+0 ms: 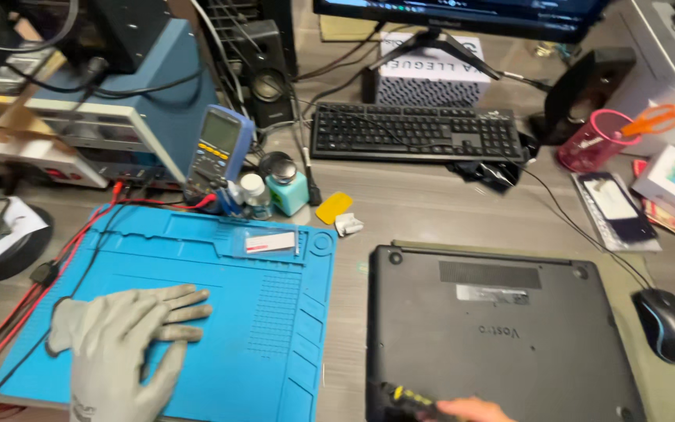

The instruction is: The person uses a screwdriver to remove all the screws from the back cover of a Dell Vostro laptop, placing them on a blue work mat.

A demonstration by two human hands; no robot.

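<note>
Grey-gloved left hand (pixel 123 332) lies flat, fingers spread, on the blue mat (pixel 275 328) at lower left. Right hand (pixel 470 409) — bare, grip closed on a yellow-black tool (pixel 401 397) — touches the upturned laptop (pixel 501 336), whose base cover is not yet off.
</note>
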